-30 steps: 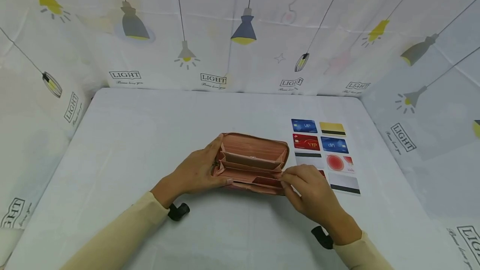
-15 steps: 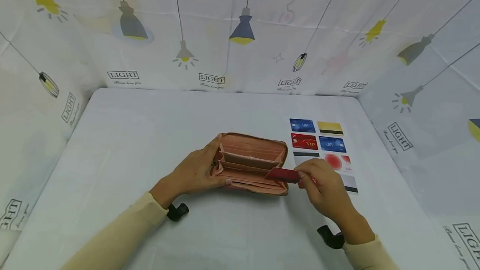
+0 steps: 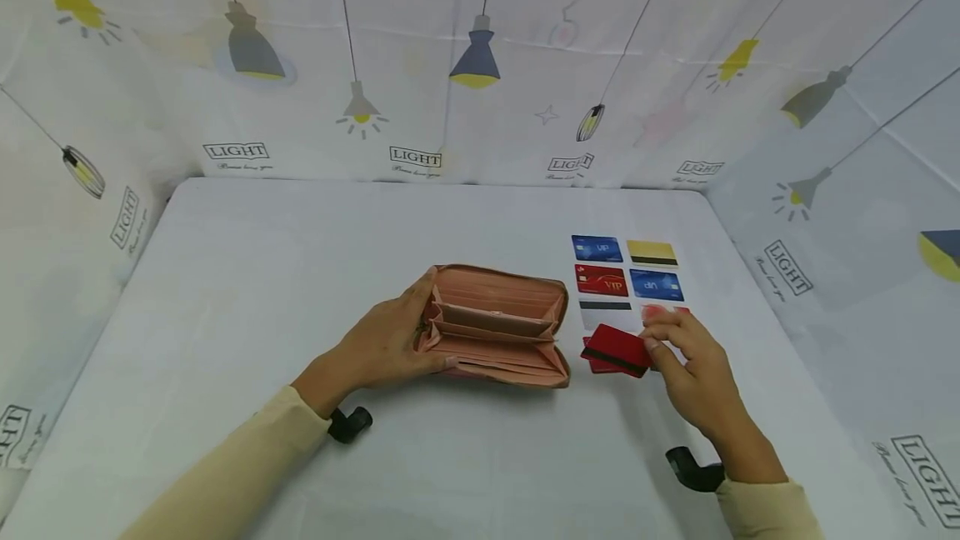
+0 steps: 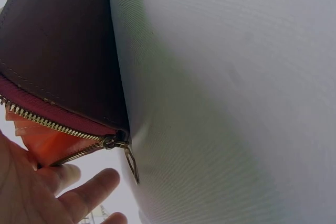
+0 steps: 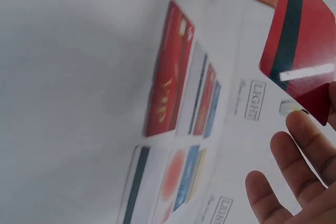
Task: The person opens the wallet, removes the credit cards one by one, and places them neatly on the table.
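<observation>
A pink zip-around wallet (image 3: 498, 327) stands unzipped on the white table, its pleated compartments facing up. My left hand (image 3: 371, 344) grips its left end, with the thumb over the front edge. The left wrist view shows the wallet's brass zipper (image 4: 58, 124) and pull tab (image 4: 131, 163). To the right of the wallet, my right hand (image 3: 693, 361) pinches a red card (image 3: 621, 348) by one corner, its black-striped side showing. In the head view that card overlaps a red card lying on the table, which the right wrist view shows as a red VIP card (image 5: 170, 77).
Two columns of cards lie at the right of the table: a blue VIP card (image 3: 597, 248), a yellow one (image 3: 652, 253), a red one (image 3: 601, 280), a blue one (image 3: 657, 284) and a white striped one (image 3: 606, 313). The right hand partly covers others. A lamp-print curtain (image 3: 420, 65) surrounds the table.
My right hand has drawn the red card out of the wallet's front compartment and moved right, over the laid-out cards. My left hand keeps its grip on the wallet.
</observation>
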A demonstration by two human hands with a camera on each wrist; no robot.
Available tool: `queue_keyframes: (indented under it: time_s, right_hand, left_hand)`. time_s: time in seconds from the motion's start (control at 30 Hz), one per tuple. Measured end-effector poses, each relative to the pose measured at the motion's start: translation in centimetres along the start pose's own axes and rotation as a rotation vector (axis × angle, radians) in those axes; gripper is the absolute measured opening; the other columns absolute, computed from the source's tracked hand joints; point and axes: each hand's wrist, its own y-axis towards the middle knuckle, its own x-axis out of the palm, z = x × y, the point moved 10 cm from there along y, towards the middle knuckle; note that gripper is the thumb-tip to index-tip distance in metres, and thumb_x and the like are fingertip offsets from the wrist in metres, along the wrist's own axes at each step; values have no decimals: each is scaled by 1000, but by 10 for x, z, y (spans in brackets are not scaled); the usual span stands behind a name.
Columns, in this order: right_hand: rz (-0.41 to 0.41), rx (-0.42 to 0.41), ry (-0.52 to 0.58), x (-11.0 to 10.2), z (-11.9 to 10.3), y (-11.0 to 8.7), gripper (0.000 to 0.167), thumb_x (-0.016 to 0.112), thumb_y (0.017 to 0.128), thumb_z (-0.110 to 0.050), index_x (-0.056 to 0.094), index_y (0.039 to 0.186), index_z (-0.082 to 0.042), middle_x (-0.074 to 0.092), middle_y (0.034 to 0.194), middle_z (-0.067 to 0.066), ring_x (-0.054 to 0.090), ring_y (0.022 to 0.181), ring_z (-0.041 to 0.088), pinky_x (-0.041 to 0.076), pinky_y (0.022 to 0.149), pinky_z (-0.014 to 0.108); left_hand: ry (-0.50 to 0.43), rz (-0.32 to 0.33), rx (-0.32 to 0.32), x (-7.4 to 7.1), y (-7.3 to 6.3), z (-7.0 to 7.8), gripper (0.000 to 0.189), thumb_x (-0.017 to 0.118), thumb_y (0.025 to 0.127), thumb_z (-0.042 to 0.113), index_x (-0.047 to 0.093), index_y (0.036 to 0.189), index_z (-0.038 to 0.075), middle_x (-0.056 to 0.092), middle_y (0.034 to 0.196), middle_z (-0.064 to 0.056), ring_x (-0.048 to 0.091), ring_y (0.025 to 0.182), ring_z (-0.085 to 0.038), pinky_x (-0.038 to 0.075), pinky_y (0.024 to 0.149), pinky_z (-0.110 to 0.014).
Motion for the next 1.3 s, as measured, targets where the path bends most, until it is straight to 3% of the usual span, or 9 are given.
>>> queue_keyframes:
  time_s: [0.13, 0.43, 0.57, 0.7, 0.93, 1.13, 1.3]
  right_hand:
    - [-41, 63, -14, 2, 21, -6, 14, 63, 100, 1, 75, 102, -5, 66, 116, 7, 48, 112, 3, 32, 96, 3]
    - [-241, 243, -32, 18, 57, -22, 15, 62, 104, -9, 77, 105, -9, 64, 123, 10, 55, 117, 28, 43, 85, 8]
    - [-311, 281, -45, 27, 66, -28, 16, 63, 104, -12, 78, 106, -10, 64, 122, 9, 55, 118, 29, 52, 89, 30]
    - [-352, 289, -63, 35, 70, -31, 16, 63, 103, -10, 78, 102, -13, 64, 118, 7, 54, 116, 27, 52, 91, 48]
    - [-387, 300, -110, 43, 74, -34, 12, 67, 101, -9, 78, 102, -12, 63, 109, 5, 56, 106, 25, 53, 82, 37]
    - [-370, 255, -184, 46, 74, -35, 13, 72, 97, -8, 80, 107, -10, 62, 103, 4, 56, 100, 22, 55, 80, 37]
    - [-363, 242, -221, 47, 74, -35, 14, 73, 96, -9, 81, 107, -10, 61, 100, 3, 55, 97, 21, 54, 75, 30]
  left_hand:
    - [-4, -14, -17, 1, -1, -2, 123, 69, 88, 71, -2, 169, 13, 22, 172, -12, 50, 139, -41, 42, 115, -52]
    - [-1, -18, -21, 1, -1, -3, 124, 69, 87, 72, -3, 169, 13, 21, 172, -13, 47, 143, -41, 40, 116, -52]
    - [-1, -20, -22, 0, 0, -3, 124, 70, 87, 72, -3, 169, 14, 22, 172, -13, 48, 142, -41, 40, 116, -52]
    - [5, -27, -27, 0, 0, -3, 123, 69, 88, 71, -4, 169, 14, 20, 172, -12, 47, 143, -41, 39, 116, -53]
    - [10, -26, -20, 1, 0, -3, 123, 70, 88, 71, -3, 169, 14, 20, 172, -12, 46, 143, -41, 39, 117, -53]
    - [11, -29, -22, 2, 0, -3, 124, 69, 87, 72, -4, 169, 14, 19, 172, -13, 45, 144, -42, 39, 117, -53]
    - [13, -28, -21, 2, 1, -3, 124, 69, 87, 73, -4, 169, 14, 20, 172, -14, 44, 145, -42, 38, 117, -54]
